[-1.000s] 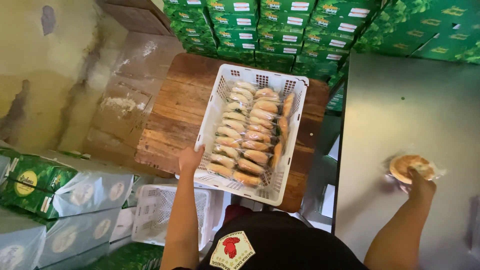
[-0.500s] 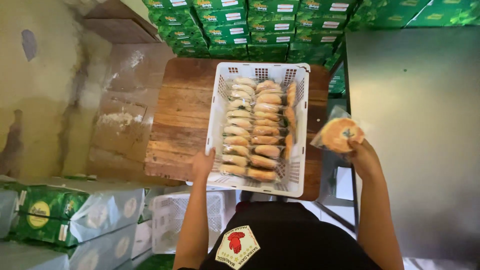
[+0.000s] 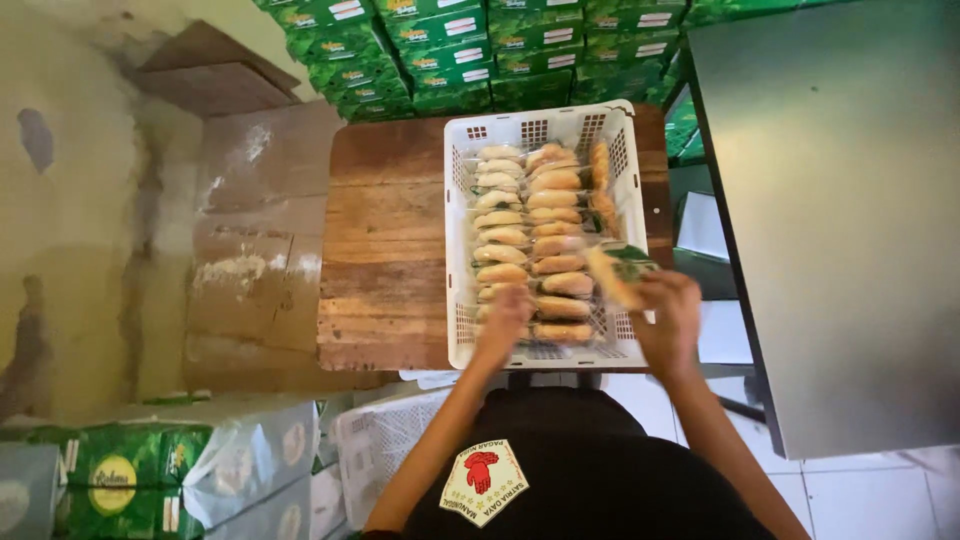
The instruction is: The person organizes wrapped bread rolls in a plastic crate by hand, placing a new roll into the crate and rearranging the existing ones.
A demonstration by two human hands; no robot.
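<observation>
A white plastic crate [image 3: 623, 140] rests on a wooden table [image 3: 385, 250]. Inside it lie rows of wrapped bread rolls [image 3: 530, 235] in clear plastic. My right hand [image 3: 668, 312] holds one wrapped bread roll [image 3: 615, 272] over the crate's right side, near the front. My left hand [image 3: 505, 315] reaches into the crate's front and touches the rolls there.
A grey metal table [image 3: 840, 210] stands to the right. Green cartons [image 3: 470, 45] are stacked at the back, and more wrapped green boxes [image 3: 150, 475] sit at the lower left. Another white crate [image 3: 375, 450] lies below the wooden table. Flattened cardboard [image 3: 255, 230] leans at left.
My right hand has carried the wrapped roll from the metal table leftward over the crate. My left hand has moved from the crate's front edge to inside it.
</observation>
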